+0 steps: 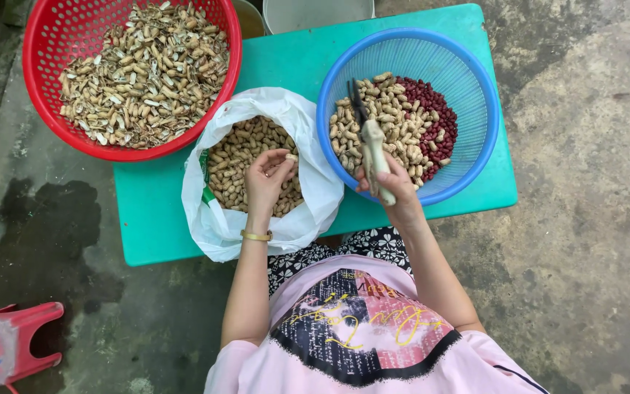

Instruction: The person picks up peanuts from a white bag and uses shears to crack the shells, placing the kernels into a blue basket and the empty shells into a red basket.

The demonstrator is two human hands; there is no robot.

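Left hand (267,179) pinches one peanut (290,157) over the white bag (308,211); right hand (391,186) is closed around the cracker tool (373,149) (long axis pointing away, over the blue basket (475,95)), just right of the nut.

A red basket (45,44) of empty shells (heaped high); a red plastic stool (9,343) on concrete.

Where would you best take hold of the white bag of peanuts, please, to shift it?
Probably the rolled rim of the white bag on its far side, from above: the mouth gapes upward, and the left hand fills the near part.
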